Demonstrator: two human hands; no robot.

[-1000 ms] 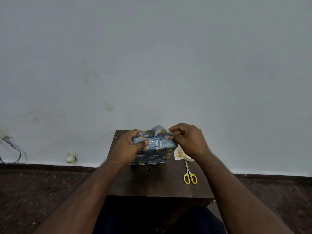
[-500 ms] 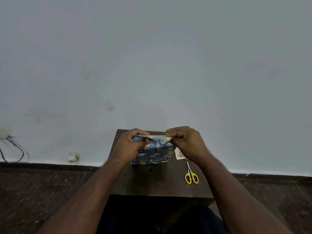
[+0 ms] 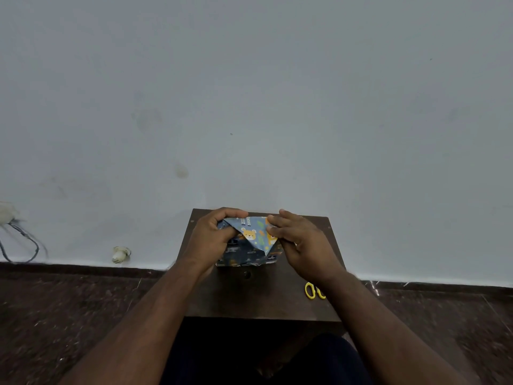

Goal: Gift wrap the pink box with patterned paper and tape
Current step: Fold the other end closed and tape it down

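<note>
The box is covered in blue patterned paper (image 3: 251, 255) with bears and stands at the middle of a small dark wooden table (image 3: 258, 298). A triangular paper flap (image 3: 254, 234) lies folded down over its near face. My left hand (image 3: 213, 240) grips the box's left end, fingers curled over the top edge. My right hand (image 3: 298, 240) lies on the right end with fingers fairly straight, pressing the flap's right side. No pink surface of the box shows. No tape is in view.
Yellow-handled scissors (image 3: 313, 290) lie on the table to the right, partly hidden by my right forearm. A pale wall rises just behind the table. On the floor at the left are a small white object (image 3: 120, 254) and a cable (image 3: 25, 245).
The end flap, earlier raised and pinched between both hands, is now folded down as a triangle over the near face. My right hand has opened and shifted right, hiding the paper scrap.
</note>
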